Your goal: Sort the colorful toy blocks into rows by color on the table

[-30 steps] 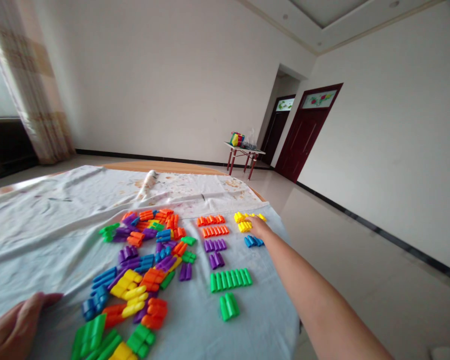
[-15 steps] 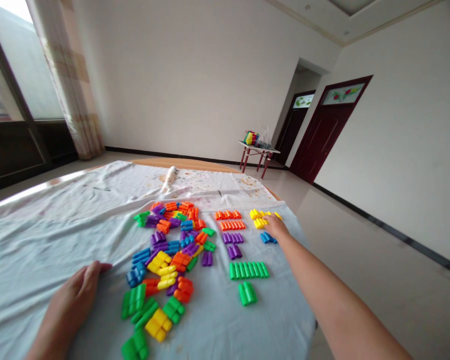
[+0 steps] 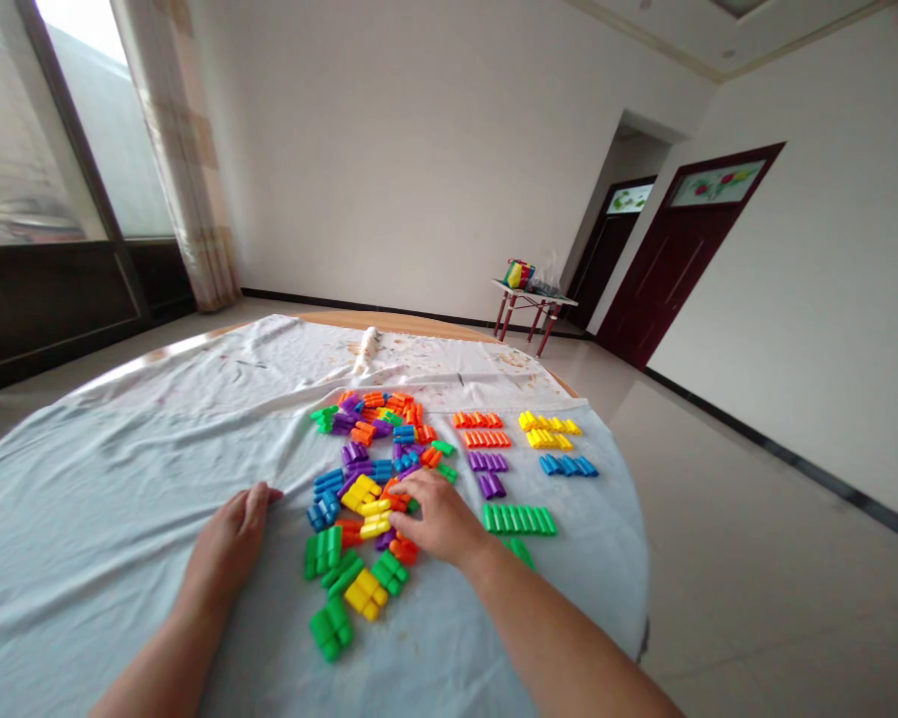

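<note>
Loose plastic building blocks in orange, purple, blue, green and yellow lie in a long pile in the middle of the table. My right hand (image 3: 440,517) is over the pile's right side, thumb and fingers apart around an orange block (image 3: 396,497); its fingertips are beside a yellow block (image 3: 376,519). I cannot see a block lifted. My left hand (image 3: 235,534) rests on the cloth left of the pile, fingers stretched out, holding nothing. Near it are a blue block (image 3: 323,511) and a green block (image 3: 322,552).
Right of the pile stand joined rows of blocks: orange (image 3: 486,439), purple (image 3: 488,462), green (image 3: 520,520), yellow (image 3: 552,439) and blue (image 3: 569,466). A green block (image 3: 520,550) is partly hidden by my right arm. A small side table (image 3: 535,295) stands near the far wall.
My right hand has moved from the yellow row on the right, left and nearer to the pile. My left hand stays on the cloth. The camera view has shifted slightly left.
</note>
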`<state>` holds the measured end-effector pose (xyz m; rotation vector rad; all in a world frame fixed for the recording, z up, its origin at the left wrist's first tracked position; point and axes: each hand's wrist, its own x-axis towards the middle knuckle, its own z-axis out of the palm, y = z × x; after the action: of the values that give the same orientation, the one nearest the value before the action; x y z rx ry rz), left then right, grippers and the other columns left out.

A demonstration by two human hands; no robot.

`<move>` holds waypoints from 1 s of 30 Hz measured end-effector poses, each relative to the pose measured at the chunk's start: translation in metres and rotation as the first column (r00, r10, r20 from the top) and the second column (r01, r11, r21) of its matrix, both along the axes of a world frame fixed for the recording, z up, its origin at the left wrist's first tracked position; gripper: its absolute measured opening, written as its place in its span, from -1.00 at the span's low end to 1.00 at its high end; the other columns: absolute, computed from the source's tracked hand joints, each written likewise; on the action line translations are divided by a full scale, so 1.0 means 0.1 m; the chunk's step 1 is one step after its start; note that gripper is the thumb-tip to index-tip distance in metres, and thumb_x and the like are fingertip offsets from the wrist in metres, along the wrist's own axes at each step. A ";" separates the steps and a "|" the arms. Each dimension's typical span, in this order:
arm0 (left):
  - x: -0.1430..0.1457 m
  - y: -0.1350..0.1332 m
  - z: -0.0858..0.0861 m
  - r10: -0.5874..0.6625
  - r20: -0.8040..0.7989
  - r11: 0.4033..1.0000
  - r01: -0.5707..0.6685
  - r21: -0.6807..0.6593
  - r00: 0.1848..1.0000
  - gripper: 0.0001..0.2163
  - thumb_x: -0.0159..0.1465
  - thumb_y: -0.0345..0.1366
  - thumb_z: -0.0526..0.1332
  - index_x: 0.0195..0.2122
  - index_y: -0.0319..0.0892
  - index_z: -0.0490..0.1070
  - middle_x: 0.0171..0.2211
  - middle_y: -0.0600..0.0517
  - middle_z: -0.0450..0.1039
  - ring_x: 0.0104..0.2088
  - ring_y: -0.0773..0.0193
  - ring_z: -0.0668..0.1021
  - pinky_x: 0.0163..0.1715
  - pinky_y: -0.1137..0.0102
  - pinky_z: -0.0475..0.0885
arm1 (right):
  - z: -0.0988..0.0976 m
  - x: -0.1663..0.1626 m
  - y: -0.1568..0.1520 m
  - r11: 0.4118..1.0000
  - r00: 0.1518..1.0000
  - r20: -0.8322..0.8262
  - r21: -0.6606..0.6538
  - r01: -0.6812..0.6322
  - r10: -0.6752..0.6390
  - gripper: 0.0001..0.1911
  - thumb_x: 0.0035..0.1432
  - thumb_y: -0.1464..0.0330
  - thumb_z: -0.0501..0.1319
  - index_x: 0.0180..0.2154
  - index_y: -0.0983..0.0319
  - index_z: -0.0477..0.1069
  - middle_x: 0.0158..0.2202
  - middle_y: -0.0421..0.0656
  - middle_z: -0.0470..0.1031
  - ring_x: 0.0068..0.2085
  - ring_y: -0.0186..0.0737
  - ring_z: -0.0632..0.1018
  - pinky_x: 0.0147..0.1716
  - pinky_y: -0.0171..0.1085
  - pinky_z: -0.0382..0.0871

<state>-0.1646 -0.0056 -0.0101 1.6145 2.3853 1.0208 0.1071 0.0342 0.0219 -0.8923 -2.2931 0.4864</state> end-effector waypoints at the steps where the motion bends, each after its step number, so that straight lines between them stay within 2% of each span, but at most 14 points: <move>1: 0.00 0.00 -0.01 -0.010 0.026 1.000 0.010 -0.004 1.000 -0.56 0.20 -0.05 -0.13 -0.38 -0.12 0.51 -0.34 0.01 0.57 -0.27 0.20 0.54 -0.27 0.43 0.40 | -0.04 -0.05 -0.01 0.999 0.999 0.020 0.014 0.030 -0.030 -0.73 0.01 0.36 0.27 -0.18 0.21 0.44 -0.21 -0.13 0.44 -0.12 -0.23 0.43 -0.06 -0.23 0.27; 5: -0.01 0.00 -0.03 -0.028 0.134 0.999 0.033 -0.032 0.991 -0.54 0.20 -0.01 -0.15 -0.37 -0.13 0.48 -0.27 -0.04 0.55 -0.20 0.17 0.52 -0.16 0.40 0.36 | -0.17 -0.12 0.03 0.992 0.990 0.067 0.028 0.126 -0.128 -0.75 0.01 0.35 0.27 -0.20 0.22 0.45 -0.23 -0.12 0.41 -0.13 -0.21 0.41 -0.08 -0.22 0.27; 9: -0.01 0.00 -0.02 -0.024 0.176 0.998 0.035 -0.059 0.984 -0.54 0.20 -0.01 -0.15 -0.35 -0.13 0.47 -0.22 -0.05 0.53 -0.15 0.15 0.50 -0.11 0.38 0.34 | -0.19 -0.14 0.02 0.991 0.988 0.082 0.026 0.128 -0.130 -0.83 -0.02 0.39 0.28 -0.29 0.22 0.44 -0.27 -0.15 0.41 -0.15 -0.22 0.41 -0.10 -0.23 0.26; 13: 0.01 -0.01 0.00 -0.013 0.177 0.997 0.025 -0.067 0.984 -0.54 0.20 -0.01 -0.15 -0.34 -0.14 0.47 -0.22 -0.05 0.53 -0.15 0.15 0.50 -0.12 0.38 0.34 | -0.16 -0.16 -0.04 0.999 0.998 0.031 -0.006 0.053 -0.053 -0.89 -0.03 0.46 0.27 -0.38 0.23 0.38 -0.33 -0.20 0.42 -0.21 -0.26 0.43 -0.18 -0.29 0.27; 16: 0.02 -0.02 0.00 -0.013 0.162 0.999 0.018 -0.031 0.987 -0.55 0.19 -0.02 -0.13 -0.36 -0.14 0.49 -0.28 -0.04 0.54 -0.21 0.17 0.52 -0.18 0.40 0.37 | -0.11 -0.14 -0.09 0.999 0.999 -0.025 -0.012 0.034 -0.035 -0.86 -0.01 0.51 0.24 -0.35 0.23 0.35 -0.35 -0.21 0.44 -0.26 -0.28 0.44 -0.23 -0.31 0.28; 20: 0.02 -0.01 -0.01 -0.021 0.152 1.000 0.019 0.014 0.988 -0.56 0.18 -0.03 -0.11 -0.39 -0.14 0.51 -0.32 -0.04 0.56 -0.24 0.16 0.53 -0.22 0.40 0.38 | -0.04 -0.06 -0.18 0.989 0.995 -0.031 0.109 0.096 -0.094 -0.85 0.02 0.52 0.20 -0.31 0.23 0.35 -0.32 -0.17 0.45 -0.20 -0.22 0.43 -0.16 -0.24 0.23; 23: 0.02 -0.01 -0.03 -0.015 0.158 1.000 0.012 0.017 0.987 -0.54 0.17 -0.02 -0.12 -0.40 -0.14 0.51 -0.31 -0.05 0.56 -0.23 0.15 0.53 -0.20 0.39 0.39 | -0.01 0.00 -0.29 0.983 0.997 0.050 0.178 0.041 -0.051 -0.88 0.05 0.49 0.20 -0.31 0.22 0.37 -0.30 -0.17 0.45 -0.18 -0.19 0.42 -0.14 -0.20 0.18; 27: 0.02 0.00 -0.05 -0.007 0.173 1.000 0.006 0.005 0.985 -0.53 0.18 0.00 -0.14 -0.39 -0.13 0.50 -0.29 -0.05 0.55 -0.21 0.13 0.52 -0.16 0.36 0.38 | 0.04 0.04 -0.41 0.984 0.989 0.096 0.130 -0.123 0.111 -0.91 0.08 0.45 0.21 -0.30 0.20 0.39 -0.30 -0.20 0.47 -0.20 -0.25 0.43 -0.14 -0.23 0.18; 30: 0.02 0.01 -0.05 -0.004 0.181 1.000 0.003 0.001 0.983 -0.52 0.18 0.01 -0.15 -0.38 -0.12 0.50 -0.27 -0.04 0.55 -0.18 0.12 0.52 -0.13 0.34 0.37 | 0.11 0.02 -0.39 0.994 0.997 0.066 0.099 -0.055 0.048 -0.92 0.13 0.45 0.15 -0.30 0.22 0.40 -0.31 -0.18 0.45 -0.19 -0.26 0.43 -0.12 -0.25 0.20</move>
<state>-0.1628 -0.0049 -0.0151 1.4567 2.2626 1.1164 0.1094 -0.0045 0.0325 -0.8117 -2.3807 0.3653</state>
